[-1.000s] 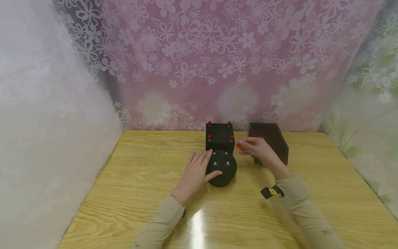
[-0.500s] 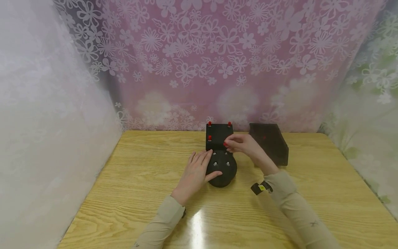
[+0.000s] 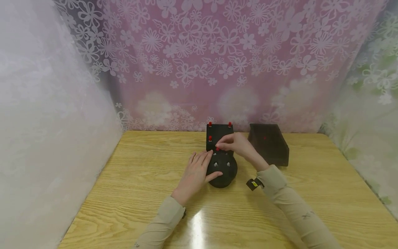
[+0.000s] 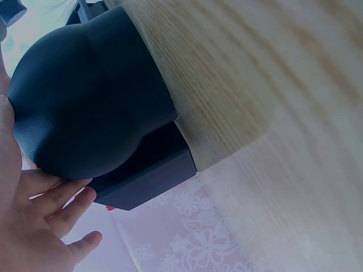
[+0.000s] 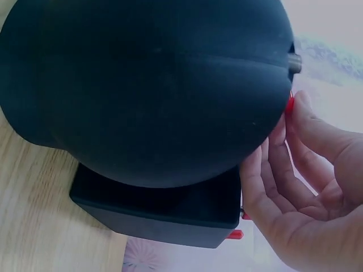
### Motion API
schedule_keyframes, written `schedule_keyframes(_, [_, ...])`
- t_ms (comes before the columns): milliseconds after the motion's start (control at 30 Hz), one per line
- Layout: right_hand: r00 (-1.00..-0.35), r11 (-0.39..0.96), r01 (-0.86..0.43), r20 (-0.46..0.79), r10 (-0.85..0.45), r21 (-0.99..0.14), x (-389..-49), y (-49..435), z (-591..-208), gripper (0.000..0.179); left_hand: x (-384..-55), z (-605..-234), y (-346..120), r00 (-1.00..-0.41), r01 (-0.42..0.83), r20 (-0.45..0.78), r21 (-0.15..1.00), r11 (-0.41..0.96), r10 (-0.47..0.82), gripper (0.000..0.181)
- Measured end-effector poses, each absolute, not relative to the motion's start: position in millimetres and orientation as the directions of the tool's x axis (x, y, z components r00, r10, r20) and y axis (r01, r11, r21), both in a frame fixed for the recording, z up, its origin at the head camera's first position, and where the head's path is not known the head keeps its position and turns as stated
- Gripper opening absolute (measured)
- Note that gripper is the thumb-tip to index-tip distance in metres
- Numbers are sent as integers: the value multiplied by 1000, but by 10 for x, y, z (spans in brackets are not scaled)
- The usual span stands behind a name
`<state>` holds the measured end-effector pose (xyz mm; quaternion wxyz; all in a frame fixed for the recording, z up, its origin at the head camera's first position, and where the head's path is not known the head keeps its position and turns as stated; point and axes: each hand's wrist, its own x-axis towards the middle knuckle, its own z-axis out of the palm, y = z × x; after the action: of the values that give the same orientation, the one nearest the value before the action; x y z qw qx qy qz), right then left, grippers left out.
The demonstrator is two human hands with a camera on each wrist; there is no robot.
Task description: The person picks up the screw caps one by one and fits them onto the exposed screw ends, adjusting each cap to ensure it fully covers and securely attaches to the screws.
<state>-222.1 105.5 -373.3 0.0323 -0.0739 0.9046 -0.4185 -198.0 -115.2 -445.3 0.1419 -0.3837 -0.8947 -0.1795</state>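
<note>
We see the left hand (image 3: 194, 174) laid along the left side of the dome (image 3: 225, 175), fingers straight and spread and the thumb reaching across its front; we judge this steadies the round body while the other hand works at its top. The right hand (image 3: 237, 144) pinches a small red cap (image 5: 290, 103) between thumb and fingertips, over the dome's far edge near its metal pegs (image 3: 228, 164); we cannot tell whether the cap touches a peg. A fingertip pinch seems to suit so small a piece. The dome stands directly in front of the block (image 3: 219, 130), within reach of both hands, and three red caps (image 3: 210, 138) show on the block's pegs, its near right corner hidden by the right hand. Just right of it sits a dark bin (image 3: 281, 157) with a spot of red inside, likely placed there for easy reach. All this rests toward the far edge of a glossy wood-grain table (image 3: 140, 193), under a pink flowered curtain (image 3: 186, 69), with pale patterned sheets on both sides.
</note>
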Motion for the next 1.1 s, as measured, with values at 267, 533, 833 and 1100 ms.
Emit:
schedule_keyframes(267, [-986,744,-135,12,-168,-655,-2252,982,-3704,20,-1973,-4468,-1144,-656,742,416,205,638,629,85])
schedule_keyframes(533, [-978,755,-173,19,-208,-633,-2248,947,-3689,18,-1974,-4484,-1142,-655,742,424,205,638,625,84])
schedule_keyframes(833, [-971,758,-205,33,-236,-619,-2265,939,-3682,15,-1970,-4486,-1148,-646,749,441,210,628,623,84])
schedule_keyframes(1100, [-960,757,-242,37,-277,-607,-2248,953,-3674,17,-1974,-4488,-1151,-646,751,445,225,621,621,84])
